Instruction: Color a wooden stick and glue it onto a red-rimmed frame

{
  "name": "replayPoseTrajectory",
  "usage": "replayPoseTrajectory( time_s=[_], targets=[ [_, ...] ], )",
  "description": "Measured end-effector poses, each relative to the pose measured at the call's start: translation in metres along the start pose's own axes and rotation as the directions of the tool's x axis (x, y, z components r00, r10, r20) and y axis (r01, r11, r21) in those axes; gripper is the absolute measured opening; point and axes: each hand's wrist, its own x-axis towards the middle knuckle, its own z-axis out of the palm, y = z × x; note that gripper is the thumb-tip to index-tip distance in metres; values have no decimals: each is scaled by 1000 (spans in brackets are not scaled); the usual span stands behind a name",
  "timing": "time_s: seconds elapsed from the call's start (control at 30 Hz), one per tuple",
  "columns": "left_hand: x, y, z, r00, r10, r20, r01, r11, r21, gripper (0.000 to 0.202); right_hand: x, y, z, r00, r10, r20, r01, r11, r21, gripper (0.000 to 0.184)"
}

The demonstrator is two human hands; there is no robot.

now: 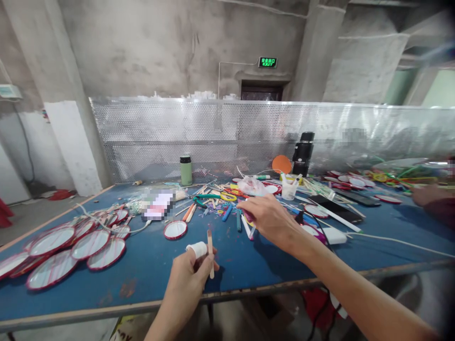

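My left hand (188, 279) is closed near the table's front edge, pinching a flat wooden craft stick (210, 251) upright between thumb and fingers. The stick's upper tip is darker. A white roll or wrap (197, 249) shows at the index finger; I cannot tell whether it is worn or held. My right hand (265, 218) reaches over the clutter in the middle, its fingers curled down. Something pinkish-purple shows under them, mostly hidden. Just below it lie white and purple markers (245, 227), a teal marker (239, 221) and a blue marker (227, 212).
Red-rimmed round discs (57, 270) pile up at left; one disc (175, 230) lies alone. A phone (159, 206) with a cable, green-handled pliers (201, 201), a green bottle (185, 170), a black flask (303, 154) and a white cup (289, 188) stand or lie farther back. Another person's hand (426, 194) is far right.
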Motion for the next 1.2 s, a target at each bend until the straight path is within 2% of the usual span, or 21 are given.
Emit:
replayPoseTrajectory(
  time_s=[0.07,0.1,0.23,0.4,0.6,0.83,0.9,1.2],
  targets=[
    [1,-1,0,1000,6,10,-6,1000,7,34,14,7,17,985,-42,165,64,989,-133,22],
    [1,0,0,1000,9,10,-9,1000,11,33,19,8,27,978,-56,202,87,985,-146,22],
    [0,4,-2,1000,14,8,-14,1000,12,31,35,9,61,959,-92,270,137,978,-155,22],
    [-1,12,-3,1000,18,14,-19,1000,23,30,46,16,78,935,-121,334,179,972,-151,16],
    [0,11,-3,999,24,25,-25,1000,13,29,51,25,73,911,-154,382,223,964,-144,16],
    [-2,7,-3,999,12,34,-11,1000,-29,34,52,49,32,931,-168,324,233,957,-172,20],
    [-2,7,-3,999,19,27,-18,1000,-25,34,47,51,26,926,-190,326,257,951,-174,22],
    [0,5,-3,999,20,26,-21,999,37,36,22,35,46,889,-297,349,371,913,-171,25]
  ],
)
